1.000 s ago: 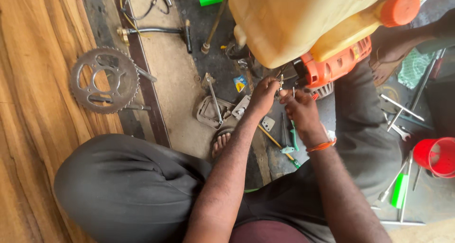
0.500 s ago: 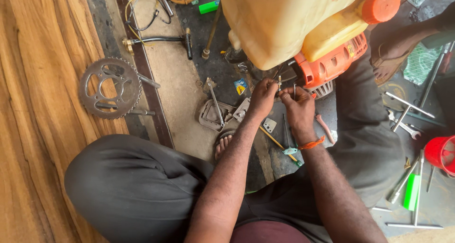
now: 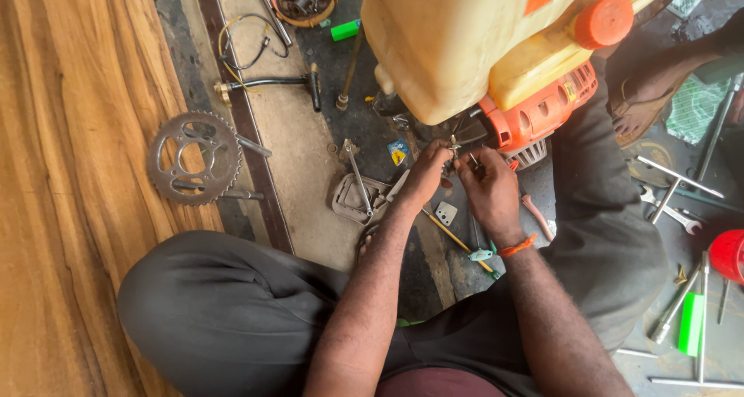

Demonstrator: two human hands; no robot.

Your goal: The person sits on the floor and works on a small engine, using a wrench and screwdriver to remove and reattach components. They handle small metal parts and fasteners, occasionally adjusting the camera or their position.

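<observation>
both hands have stayed at the engine since earlier | left hand (image 3: 425,176) and right hand (image 3: 488,189) fingers pinched narrow on a small metal part (image 3: 455,146) | part just under yellow tank (image 3: 465,41), beside orange engine (image 3: 542,114) | sprocket (image 3: 194,157) well left on floor

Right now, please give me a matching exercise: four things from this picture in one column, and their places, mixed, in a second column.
1. toothed metal chainring
2. round orange screw cap
3. red plastic cup
4. thin orange wristband

a. right edge of the picture
b. on the yellowish plastic tank
c. on the right hand wrist
d. on the floor, left

Pairs: 1-d, 2-b, 3-a, 4-c
</observation>
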